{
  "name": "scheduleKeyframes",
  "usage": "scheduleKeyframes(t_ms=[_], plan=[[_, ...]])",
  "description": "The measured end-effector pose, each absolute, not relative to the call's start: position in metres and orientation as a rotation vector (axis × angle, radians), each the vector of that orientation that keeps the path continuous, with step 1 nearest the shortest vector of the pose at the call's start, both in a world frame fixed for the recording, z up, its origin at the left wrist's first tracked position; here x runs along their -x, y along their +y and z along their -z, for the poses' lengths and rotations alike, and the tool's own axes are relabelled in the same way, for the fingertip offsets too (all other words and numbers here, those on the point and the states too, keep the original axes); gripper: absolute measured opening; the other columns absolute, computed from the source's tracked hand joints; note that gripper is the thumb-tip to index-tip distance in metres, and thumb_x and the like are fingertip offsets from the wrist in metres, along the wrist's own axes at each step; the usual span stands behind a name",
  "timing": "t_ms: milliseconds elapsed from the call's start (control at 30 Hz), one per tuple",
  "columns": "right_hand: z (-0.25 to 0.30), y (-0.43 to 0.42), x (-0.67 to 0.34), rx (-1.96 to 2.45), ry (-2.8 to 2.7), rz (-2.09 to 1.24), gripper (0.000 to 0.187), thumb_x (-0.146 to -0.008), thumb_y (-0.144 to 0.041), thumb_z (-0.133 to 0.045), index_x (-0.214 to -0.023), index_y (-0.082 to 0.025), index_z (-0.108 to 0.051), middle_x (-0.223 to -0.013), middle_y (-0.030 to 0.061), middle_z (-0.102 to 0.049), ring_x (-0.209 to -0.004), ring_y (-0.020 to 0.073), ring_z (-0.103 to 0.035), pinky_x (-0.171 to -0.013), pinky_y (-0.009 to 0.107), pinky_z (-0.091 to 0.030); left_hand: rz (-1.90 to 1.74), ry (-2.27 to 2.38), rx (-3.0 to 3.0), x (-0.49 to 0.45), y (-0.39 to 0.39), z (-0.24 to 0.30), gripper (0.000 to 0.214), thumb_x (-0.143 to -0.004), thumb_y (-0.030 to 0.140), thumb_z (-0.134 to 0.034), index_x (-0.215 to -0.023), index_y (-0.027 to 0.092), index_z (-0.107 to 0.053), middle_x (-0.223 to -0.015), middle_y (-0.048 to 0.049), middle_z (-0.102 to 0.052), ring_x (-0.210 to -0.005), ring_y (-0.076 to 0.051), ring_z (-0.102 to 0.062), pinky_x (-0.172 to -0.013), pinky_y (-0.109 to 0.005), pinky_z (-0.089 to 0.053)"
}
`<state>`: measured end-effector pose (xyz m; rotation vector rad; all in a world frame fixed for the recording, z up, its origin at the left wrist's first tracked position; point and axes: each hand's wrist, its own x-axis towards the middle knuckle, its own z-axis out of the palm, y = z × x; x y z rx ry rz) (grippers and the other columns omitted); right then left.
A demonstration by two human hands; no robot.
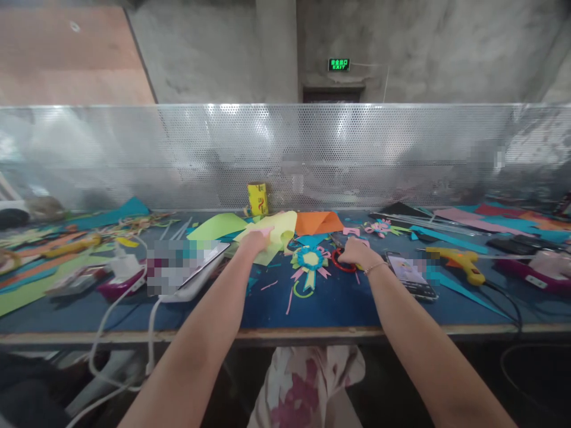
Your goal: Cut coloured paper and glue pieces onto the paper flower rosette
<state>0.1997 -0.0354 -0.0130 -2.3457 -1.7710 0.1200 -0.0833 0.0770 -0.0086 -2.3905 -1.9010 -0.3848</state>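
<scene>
My left hand [259, 240] rests over a pale yellow sheet of paper [285, 224], its fingers closed around what looks like a small pink paper piece [267, 230]. Red-handled scissors [342, 265] lie under my right hand [358, 254], whose fingers curl around the handles; part of the scissors is hidden. Between my hands lies a paper rosette [310, 258] with a blue ring, a pale yellow centre and hanging paper tails. Close by are a curved green strip [303, 293] and thin pink scraps [289, 301]. Orange paper [317, 222] and green paper [216, 226] lie behind.
A yellow glue gun [464, 263] and a phone [411, 276] are on the right. To the left, a tablet [207, 261] leans on a white stand, with white cables [100, 333] hanging over the table edge. A yellow roll [257, 199] stands before the perforated metal screen [357, 154].
</scene>
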Motion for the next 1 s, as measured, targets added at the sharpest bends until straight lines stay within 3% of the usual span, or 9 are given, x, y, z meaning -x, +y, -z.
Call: scheduleKeyframes(t_ms=[133,300,433,567,667,833,1000], plan=[[0.012,-0.034,-0.199,2.332,-1.744,-0.122,0.048,-0.063,-0.026,-0.056,-0.103,0.000,-0.052,-0.093,0.0240,-0.060,-0.088,0.0277,-0.059,-0.066,0.028,-0.043,0.353,-2.018,2.280,0.084,0.072,0.001,0.031,-0.062,0.025,-0.059,-0.089,0.009,-0.064,-0.083,-0.0188,-0.065,-0.081,-0.029,-0.060,-0.067,-0.031,-0.044],[0.008,-0.031,-0.204,2.304,-1.650,-0.143,0.042,-0.064,-0.027,-0.054,-0.100,-0.003,-0.052,-0.092,0.0218,-0.061,-0.086,0.0264,-0.060,-0.064,0.027,-0.043,0.634,-1.919,2.197,0.080,0.057,-0.017,0.031,-0.078,0.022,-0.036,-0.096,0.012,-0.060,-0.092,-0.0168,-0.062,-0.089,-0.028,-0.058,-0.074,-0.034,-0.043],[0.007,-0.030,-0.200,2.111,-1.554,-0.211,0.040,-0.066,-0.027,-0.052,-0.101,-0.009,-0.050,-0.089,0.0161,-0.062,-0.081,0.0234,-0.060,-0.061,0.027,-0.042,1.348,-1.798,2.227,0.064,0.048,-0.029,0.030,-0.077,0.022,-0.037,-0.094,0.012,-0.060,-0.088,-0.0127,-0.063,-0.087,-0.027,-0.058,-0.075,-0.036,-0.044],[0.011,-0.025,-0.181,1.620,-1.476,-0.325,0.048,-0.065,-0.021,-0.054,-0.111,-0.016,-0.041,-0.091,0.0058,-0.060,-0.081,0.0163,-0.058,-0.066,0.026,-0.043,2.396,-1.747,2.391,0.042,0.044,-0.026,0.032,-0.067,0.022,-0.051,-0.098,0.012,-0.055,-0.087,-0.0085,-0.062,-0.071,-0.021,-0.061,-0.059,-0.031,-0.049],[0.014,-0.022,-0.167,1.485,-1.512,-0.392,0.044,-0.069,-0.027,-0.053,-0.111,-0.019,-0.042,-0.092,0.0026,-0.058,-0.077,0.0115,-0.057,-0.067,0.024,-0.044,2.887,-1.648,2.449,0.029,0.041,-0.017,0.037,-0.058,0.017,-0.060,-0.094,0.012,-0.054,-0.088,-0.0082,-0.061,-0.064,-0.016,-0.061,-0.051,-0.026,-0.049],[0.018,-0.024,-0.159,1.346,-1.527,-0.522,0.039,-0.069,-0.043,-0.053,-0.099,-0.017,-0.048,-0.078,0.0002,-0.056,-0.068,0.0110,-0.054,-0.063,0.025,-0.044,3.054,-1.658,2.435,0.018,0.035,-0.010,0.041,-0.046,0.008,-0.065,-0.086,0.011,-0.056,-0.082,-0.0052,-0.060,-0.066,-0.014,-0.059,-0.056,-0.025,-0.050],[0.019,-0.023,-0.159,1.240,-1.488,-0.560,0.037,-0.070,-0.041,-0.054,-0.097,-0.018,-0.046,-0.072,-0.0028,-0.054,-0.064,0.0091,-0.052,-0.062,0.024,-0.044,3.018,-1.655,2.551,0.009,0.026,-0.008,0.039,-0.044,0.006,-0.067,-0.082,0.011,-0.058,-0.075,-0.0025,-0.061,-0.069,-0.014,-0.058,-0.060,-0.026,-0.051]])
